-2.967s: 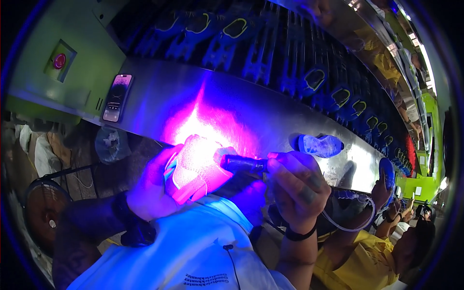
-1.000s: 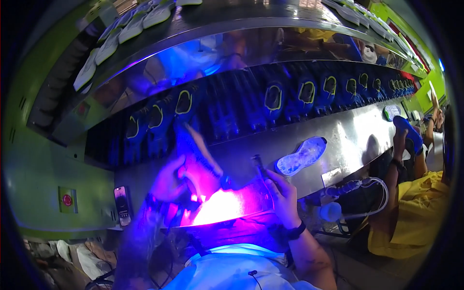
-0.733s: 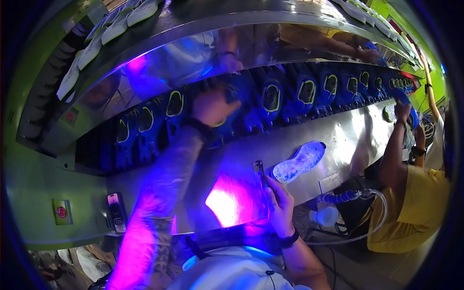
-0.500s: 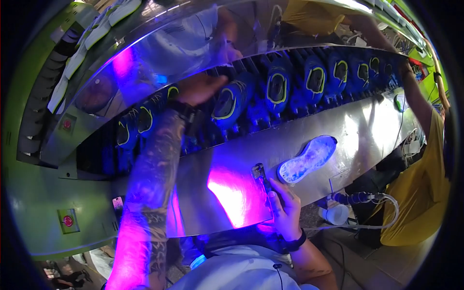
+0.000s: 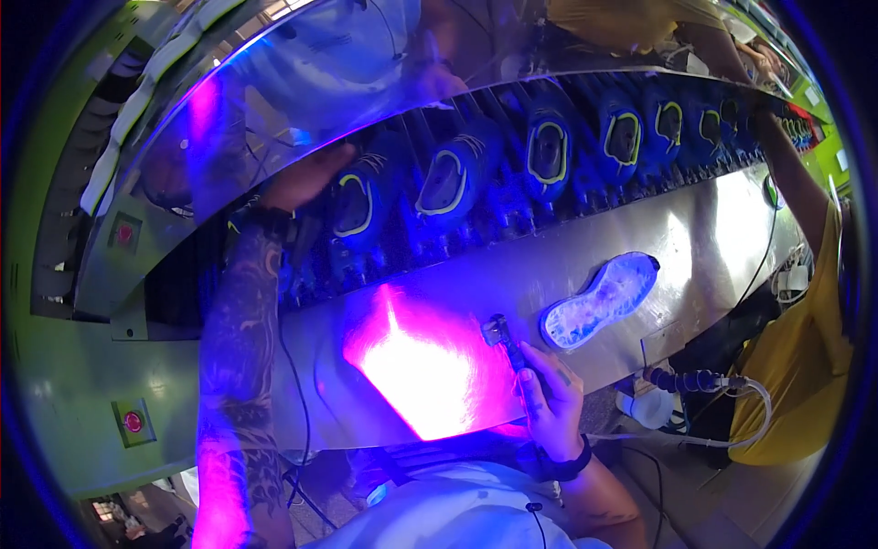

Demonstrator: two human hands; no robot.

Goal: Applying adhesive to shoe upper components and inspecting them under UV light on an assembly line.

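Observation:
My left hand (image 5: 311,178) reaches over the row of blue shoes, fingers stretched out with nothing visible in them. Its fingertips are beside the upper of a blue shoe (image 5: 355,203) with a yellow-green collar; contact is unclear. A second blue shoe (image 5: 443,183) stands just right of that one. Above the metal ledge, my right hand (image 5: 551,403) is closed round a slim dark handheld tool (image 5: 499,333) with a shiny head; I cannot make out its exact kind. Right of the tool, a pale, shoe-sole-shaped piece (image 5: 599,302) lies on the ledge.
Several more blue shoes (image 5: 547,151) continue along the rack to the right. A curved, reflective metal hood (image 5: 366,64) overhangs them. Magenta light glares on the metal ledge (image 5: 402,297). A person in yellow (image 5: 786,366) is at the right, near a segmented hose (image 5: 686,378). A red button (image 5: 133,422) is at left.
My left hand has moved left along the row, uncovering a shoe that my forearm partly hid. My right hand still holds the tool. The whole view has shifted slightly.

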